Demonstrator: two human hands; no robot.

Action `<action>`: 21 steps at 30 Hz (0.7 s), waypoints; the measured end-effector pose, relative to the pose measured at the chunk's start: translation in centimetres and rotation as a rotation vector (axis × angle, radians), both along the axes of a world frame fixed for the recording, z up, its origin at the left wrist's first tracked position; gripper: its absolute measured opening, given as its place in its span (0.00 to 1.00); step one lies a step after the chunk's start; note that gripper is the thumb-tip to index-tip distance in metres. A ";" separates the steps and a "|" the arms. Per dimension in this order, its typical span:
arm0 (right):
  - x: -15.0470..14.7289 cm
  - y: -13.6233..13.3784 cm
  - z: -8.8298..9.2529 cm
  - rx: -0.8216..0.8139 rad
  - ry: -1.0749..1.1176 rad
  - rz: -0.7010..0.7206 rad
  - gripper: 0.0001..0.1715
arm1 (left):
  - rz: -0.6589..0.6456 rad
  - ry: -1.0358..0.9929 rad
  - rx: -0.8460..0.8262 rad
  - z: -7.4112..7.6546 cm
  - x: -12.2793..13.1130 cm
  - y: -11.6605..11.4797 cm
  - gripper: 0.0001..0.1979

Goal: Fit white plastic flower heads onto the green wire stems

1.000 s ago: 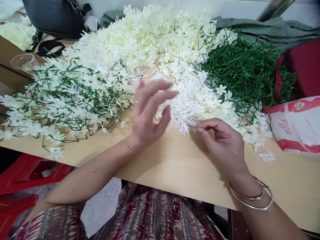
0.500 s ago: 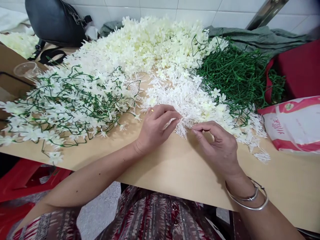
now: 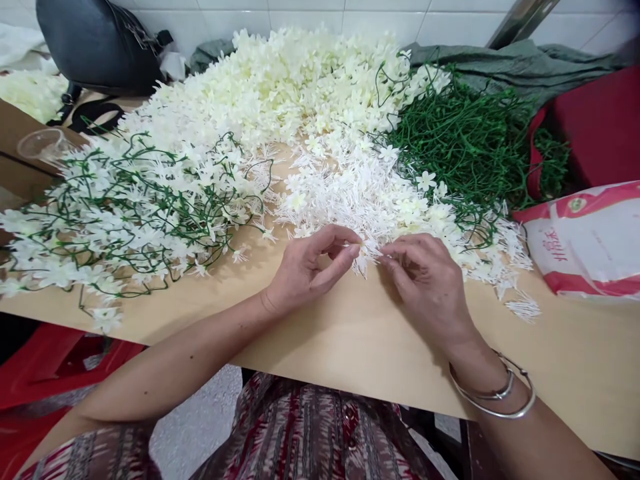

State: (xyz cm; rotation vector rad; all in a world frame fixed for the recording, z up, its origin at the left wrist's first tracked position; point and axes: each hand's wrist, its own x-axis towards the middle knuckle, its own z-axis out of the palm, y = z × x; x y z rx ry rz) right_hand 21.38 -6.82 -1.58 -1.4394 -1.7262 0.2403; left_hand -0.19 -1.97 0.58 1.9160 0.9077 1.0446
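My left hand [image 3: 320, 263] is closed in a pinch, thumb against forefinger, at the front edge of a heap of white stamens [image 3: 345, 193]. A small white artificial flower [image 3: 369, 249] shows at its fingertips, blending with the pile behind. Just to the right, my right hand [image 3: 430, 280] also pinches, its tips close to that flower; what lies between them is too small to make out. Loose cream flower heads [image 3: 300, 87] are piled behind. To the left lie white flowers on green stems [image 3: 155, 213], and bare green stems [image 3: 465, 147] form a tangle at the right.
A black bag [image 3: 100, 47] stands at the back left near a clear plastic cup [image 3: 45, 145]. On the right are a red bag [image 3: 595, 127] and a pink-and-white package [image 3: 590, 240]. Grey-green cloth [image 3: 510, 63] lies along the tiled wall. A red stool [image 3: 60, 360] is below the table [image 3: 320, 360].
My left thumb and forefinger have closed together, and a white flower now shows at their tips. My right hand has shifted slightly left, closer to the left hand. The whole view has shifted a little.
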 end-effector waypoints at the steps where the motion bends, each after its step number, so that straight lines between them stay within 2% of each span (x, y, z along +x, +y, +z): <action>1: 0.1 -0.1 0.4 0.004 0.043 -0.022 0.06 | 0.018 -0.011 -0.018 -0.1 0.0 0.1 0.08; 4: 0.2 -0.2 1.2 0.041 0.128 -0.069 0.05 | 0.050 -0.053 -0.109 -0.6 0.3 0.3 0.06; 9: -0.1 -0.5 1.3 0.035 0.237 -0.076 0.03 | -0.014 -0.238 -0.372 -0.9 0.7 0.3 0.16; 13: -0.5 -0.8 1.3 0.001 0.427 -0.020 0.05 | -0.010 -0.250 -0.411 -0.9 0.9 0.2 0.11; 16: -0.5 -0.8 1.8 -0.002 0.474 0.046 0.06 | 0.004 -0.264 -0.430 -0.9 0.9 0.3 0.11; 21: -0.8 -1.0 2.7 -0.152 0.573 0.069 0.08 | 0.035 -0.326 -0.423 -1.0 1.0 0.5 0.14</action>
